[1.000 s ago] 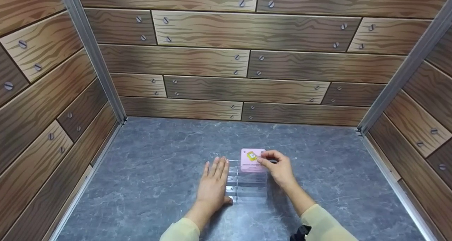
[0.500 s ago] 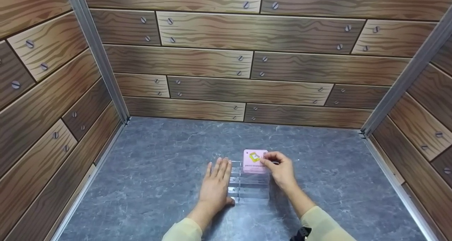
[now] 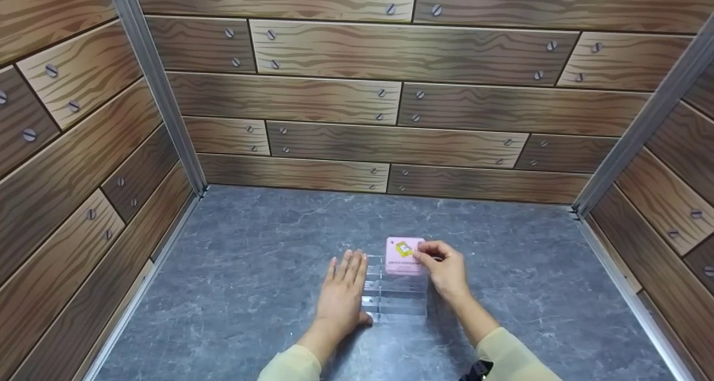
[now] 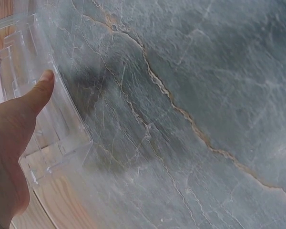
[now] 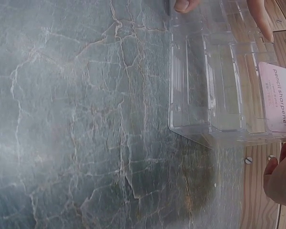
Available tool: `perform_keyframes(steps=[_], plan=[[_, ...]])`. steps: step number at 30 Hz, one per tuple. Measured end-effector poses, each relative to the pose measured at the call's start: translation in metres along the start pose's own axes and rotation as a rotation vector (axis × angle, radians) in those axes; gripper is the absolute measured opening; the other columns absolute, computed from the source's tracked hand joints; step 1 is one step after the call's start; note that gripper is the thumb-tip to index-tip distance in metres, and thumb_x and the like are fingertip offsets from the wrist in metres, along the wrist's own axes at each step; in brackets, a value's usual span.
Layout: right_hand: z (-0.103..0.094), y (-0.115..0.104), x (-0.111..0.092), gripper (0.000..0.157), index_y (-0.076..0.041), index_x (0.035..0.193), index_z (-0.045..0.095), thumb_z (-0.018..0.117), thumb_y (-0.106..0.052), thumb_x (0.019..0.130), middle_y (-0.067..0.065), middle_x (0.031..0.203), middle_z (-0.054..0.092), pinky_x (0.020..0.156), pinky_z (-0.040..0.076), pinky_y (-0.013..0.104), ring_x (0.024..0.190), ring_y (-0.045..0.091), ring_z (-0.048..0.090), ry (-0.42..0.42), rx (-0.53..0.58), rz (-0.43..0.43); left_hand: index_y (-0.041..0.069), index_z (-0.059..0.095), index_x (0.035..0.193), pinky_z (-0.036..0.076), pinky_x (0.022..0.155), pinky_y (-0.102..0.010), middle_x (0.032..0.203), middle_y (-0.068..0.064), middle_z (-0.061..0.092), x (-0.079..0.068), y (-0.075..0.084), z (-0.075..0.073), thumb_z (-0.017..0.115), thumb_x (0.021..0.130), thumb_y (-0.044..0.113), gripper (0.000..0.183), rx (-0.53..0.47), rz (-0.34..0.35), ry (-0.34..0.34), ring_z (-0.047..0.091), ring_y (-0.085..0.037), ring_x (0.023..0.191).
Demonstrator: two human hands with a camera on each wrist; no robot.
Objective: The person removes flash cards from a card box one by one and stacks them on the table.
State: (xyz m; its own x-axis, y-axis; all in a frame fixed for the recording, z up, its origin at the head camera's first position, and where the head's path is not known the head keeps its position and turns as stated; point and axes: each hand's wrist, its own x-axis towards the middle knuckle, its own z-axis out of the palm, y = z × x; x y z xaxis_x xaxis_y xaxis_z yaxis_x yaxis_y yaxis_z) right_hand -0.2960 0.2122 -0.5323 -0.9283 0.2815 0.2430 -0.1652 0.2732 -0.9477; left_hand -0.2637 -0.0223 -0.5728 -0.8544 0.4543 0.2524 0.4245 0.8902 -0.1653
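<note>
A clear plastic tiered holder [image 3: 401, 303] with stepped slots stands on the grey table. My left hand [image 3: 340, 300] lies along its left side with straight fingers, the thumb at the near corner; in the left wrist view the thumb overlaps its clear wall. A pink card [image 3: 404, 257] with a yellow picture and the words "pencil sharpener" stands upright at the holder's rearmost slot on the right half. My right hand [image 3: 444, 266] pinches the card's right edge between thumb and index finger. In the right wrist view the card [image 5: 276, 98] sits behind the holder's front steps.
The grey marbled table [image 3: 268, 247] spreads around the holder. Walls printed as wood planks [image 3: 329, 99] close off the back and both sides, with metal corner posts [image 3: 167, 102] at the back corners. A small black device [image 3: 477, 370] sits at the right sleeve.
The view has shifted slightly, so everything appears a little further right. Both hands and the card keep nearly the same position against the holder.
</note>
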Motion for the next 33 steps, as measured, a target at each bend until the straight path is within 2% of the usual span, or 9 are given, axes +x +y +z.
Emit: perform_keyframes(steps=[5,9,17,24,33], plan=[[-0.002,-0.023,-0.010,0.012,0.013,0.097,0.074,0.079,0.009,0.087,0.023,0.097,0.075,0.070,0.052,0.014,0.084,0.016,0.066,-0.004,-0.021,-0.004,0.004,0.036,0.164,0.027,0.128,-0.051,0.171,-0.014,0.035,0.000,0.000,0.001,0.085,0.064,0.077,0.134,-0.005,0.002,0.008,0.031,-0.031,0.158],[-0.004,-0.025,-0.012,0.012,0.013,0.097,0.073,0.079,0.008,0.088,0.023,0.096,0.075,0.070,0.051,0.014,0.084,0.015,0.065,-0.005,-0.026,-0.025,0.003,0.037,0.164,0.027,0.128,-0.051,0.170,-0.014,0.036,0.000,0.000,0.001,0.087,0.062,0.075,0.134,-0.016,0.004,0.020,0.032,-0.032,0.157],[-0.006,-0.018,-0.013,0.012,0.014,0.098,0.073,0.078,0.010,0.088,0.026,0.097,0.074,0.071,0.052,0.014,0.086,0.019,0.066,-0.004,-0.013,-0.026,0.003,0.038,0.163,0.029,0.127,-0.052,0.169,-0.015,0.037,-0.002,0.002,0.003,0.087,0.062,0.075,0.133,-0.021,0.006,0.012,0.033,-0.032,0.157],[-0.003,0.025,0.005,0.014,0.009,0.100,0.076,0.082,0.005,0.088,0.016,0.095,0.076,0.070,0.053,0.014,0.082,0.007,0.065,0.006,-0.001,0.013,0.004,0.037,0.164,0.028,0.128,-0.051,0.170,-0.014,0.035,-0.004,0.002,0.001,0.086,0.062,0.076,0.134,-0.013,0.000,0.001,0.032,-0.031,0.158],[-0.004,0.021,0.010,0.011,0.007,0.097,0.076,0.082,0.006,0.087,0.015,0.091,0.076,0.069,0.054,0.015,0.079,0.007,0.066,0.012,-0.002,-0.009,0.003,0.037,0.164,0.028,0.128,-0.051,0.170,-0.014,0.036,0.000,0.000,-0.002,0.085,0.064,0.077,0.133,-0.008,0.000,0.003,0.032,-0.032,0.157]])
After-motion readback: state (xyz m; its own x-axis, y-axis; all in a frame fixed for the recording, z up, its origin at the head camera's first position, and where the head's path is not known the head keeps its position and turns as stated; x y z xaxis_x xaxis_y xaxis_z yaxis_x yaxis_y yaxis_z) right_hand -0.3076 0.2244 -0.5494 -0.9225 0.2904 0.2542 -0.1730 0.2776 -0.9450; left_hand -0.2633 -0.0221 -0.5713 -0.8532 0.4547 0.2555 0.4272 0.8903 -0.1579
